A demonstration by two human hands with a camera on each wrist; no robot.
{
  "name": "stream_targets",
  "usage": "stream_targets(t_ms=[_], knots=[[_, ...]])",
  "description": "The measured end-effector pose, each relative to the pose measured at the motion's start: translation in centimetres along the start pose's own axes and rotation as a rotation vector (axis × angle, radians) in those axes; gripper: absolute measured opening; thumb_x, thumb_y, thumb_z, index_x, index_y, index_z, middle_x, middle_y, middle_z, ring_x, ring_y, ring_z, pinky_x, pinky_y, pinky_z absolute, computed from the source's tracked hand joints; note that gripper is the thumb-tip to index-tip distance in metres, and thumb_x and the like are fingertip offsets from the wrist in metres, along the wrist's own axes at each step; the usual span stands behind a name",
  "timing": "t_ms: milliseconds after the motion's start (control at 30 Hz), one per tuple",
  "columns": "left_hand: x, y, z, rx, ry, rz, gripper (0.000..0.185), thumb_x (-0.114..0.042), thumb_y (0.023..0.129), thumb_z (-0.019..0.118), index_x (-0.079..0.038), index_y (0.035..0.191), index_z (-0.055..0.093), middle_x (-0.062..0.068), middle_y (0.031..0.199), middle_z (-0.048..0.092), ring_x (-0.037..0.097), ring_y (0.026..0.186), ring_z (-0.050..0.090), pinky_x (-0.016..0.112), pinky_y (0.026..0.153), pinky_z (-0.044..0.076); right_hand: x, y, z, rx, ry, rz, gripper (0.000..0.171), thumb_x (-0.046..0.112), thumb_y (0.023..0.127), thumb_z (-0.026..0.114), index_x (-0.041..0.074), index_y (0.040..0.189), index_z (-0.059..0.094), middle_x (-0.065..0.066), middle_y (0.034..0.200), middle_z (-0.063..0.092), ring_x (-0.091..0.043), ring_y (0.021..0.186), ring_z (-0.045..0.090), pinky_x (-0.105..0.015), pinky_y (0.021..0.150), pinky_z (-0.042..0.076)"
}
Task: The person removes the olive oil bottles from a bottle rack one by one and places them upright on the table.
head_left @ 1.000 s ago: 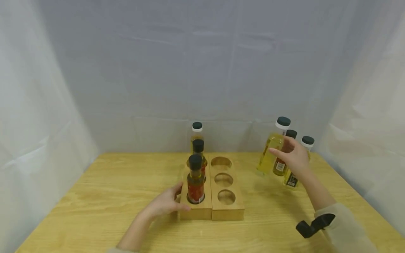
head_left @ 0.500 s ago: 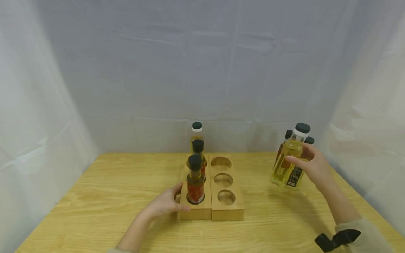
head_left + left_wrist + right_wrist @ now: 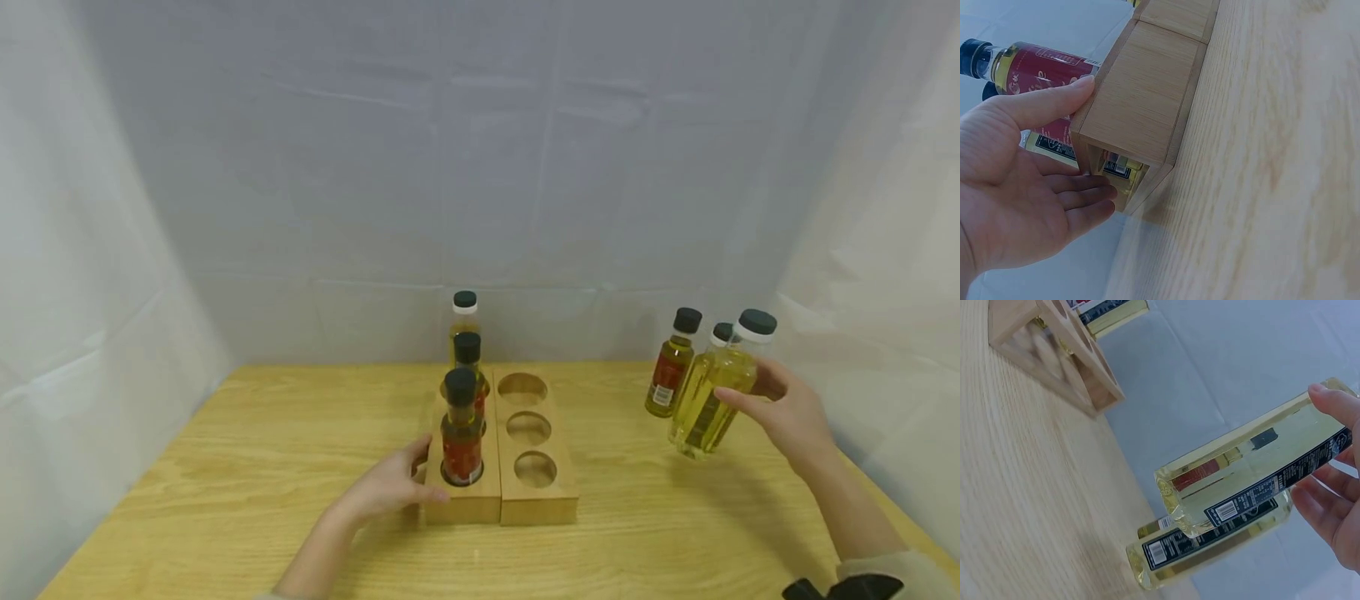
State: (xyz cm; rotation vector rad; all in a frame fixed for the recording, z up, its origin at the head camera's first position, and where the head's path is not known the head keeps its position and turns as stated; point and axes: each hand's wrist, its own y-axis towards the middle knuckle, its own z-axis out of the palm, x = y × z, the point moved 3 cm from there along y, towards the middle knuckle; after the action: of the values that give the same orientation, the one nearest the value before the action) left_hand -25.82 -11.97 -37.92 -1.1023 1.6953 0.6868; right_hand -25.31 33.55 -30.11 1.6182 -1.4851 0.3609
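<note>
Since the earlier frame, my right hand [image 3: 787,410] is carrying the oil bottle [image 3: 708,398] farther right, gripping its body, tilted above the tabletop [image 3: 225,500] just beside two standing bottles. I am judging it fairly heavy, rigid and slick, best gripped mid-body. The left wrist view alone is showing my left hand [image 3: 1029,187] resting flat, fingers straight, against the wooden rack [image 3: 1141,112].

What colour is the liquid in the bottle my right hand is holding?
Pale yellow; the bottle in the right hand shows it best in the head view.
</note>
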Motion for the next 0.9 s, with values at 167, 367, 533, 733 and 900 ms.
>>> stream_targets(t_ms=[167, 367, 533, 733, 900], knots=[[0.1, 0.0, 0.0, -0.004, 0.01, 0.013, 0.097, -0.017, 0.074, 0.077, 0.013, 0.142, 0.015, 0.034, 0.144, 0.021, 0.049, 0.13, 0.024, 0.059, 0.102, 0.027, -1.0, -0.5, -0.6, 0.011, -0.046, 0.039, 0.073, 0.031, 0.086, 0.067, -0.001, 0.142, 0.033, 0.004, 0.11, 0.054, 0.009, 0.088, 0.041, -0.014, 0.066, 0.042], [0.1, 0.0, -0.1, -0.005, 0.009, -0.001, 0.097, -0.017, 0.075, 0.078, 0.014, 0.141, 0.014, 0.034, 0.144, 0.02, 0.049, 0.13, 0.023, 0.06, 0.102, 0.025, -2.2, -1.0, -1.1, 0.019, -0.059, 0.075, 0.075, 0.033, 0.085, 0.068, -0.003, 0.14, 0.033, 0.027, 0.096, 0.048, 0.012, 0.087, 0.041, -0.013, 0.066, 0.042], [0.0, 0.0, -0.1, -0.003, 0.004, -0.004, 0.097, -0.016, 0.075, 0.077, 0.014, 0.141, 0.014, 0.034, 0.145, 0.019, 0.05, 0.13, 0.023, 0.062, 0.102, 0.024, -3.1, -1.3, -1.2, 0.013, -0.069, 0.092, 0.075, 0.034, 0.084, 0.069, -0.004, 0.139, 0.035, 0.031, 0.093, 0.046, 0.013, 0.083, 0.042, -0.013, 0.066, 0.042], [0.2, -0.1, -0.1, -0.003, 0.016, -0.015, 0.097, -0.018, 0.075, 0.078, 0.013, 0.142, 0.015, 0.034, 0.143, 0.022, 0.05, 0.13, 0.023, 0.062, 0.102, 0.024, -4.3, -1.7, -1.1, 0.028, -0.096, 0.15, 0.079, 0.037, 0.084, 0.068, -0.005, 0.141, 0.032, 0.005, 0.108, 0.056, 0.013, 0.083, 0.04, -0.012, 0.064, 0.042], [0.2, -0.1, -0.1, -0.006, 0.016, -0.021, 0.098, -0.019, 0.074, 0.078, 0.013, 0.142, 0.014, 0.034, 0.144, 0.022, 0.05, 0.13, 0.023, 0.062, 0.102, 0.024, -5.0, -2.1, -1.1, 0.038, -0.115, 0.202, 0.083, 0.04, 0.085, 0.065, -0.006, 0.143, 0.026, -0.027, 0.127, 0.045, -0.014, 0.095, 0.047, -0.014, 0.064, 0.041]])
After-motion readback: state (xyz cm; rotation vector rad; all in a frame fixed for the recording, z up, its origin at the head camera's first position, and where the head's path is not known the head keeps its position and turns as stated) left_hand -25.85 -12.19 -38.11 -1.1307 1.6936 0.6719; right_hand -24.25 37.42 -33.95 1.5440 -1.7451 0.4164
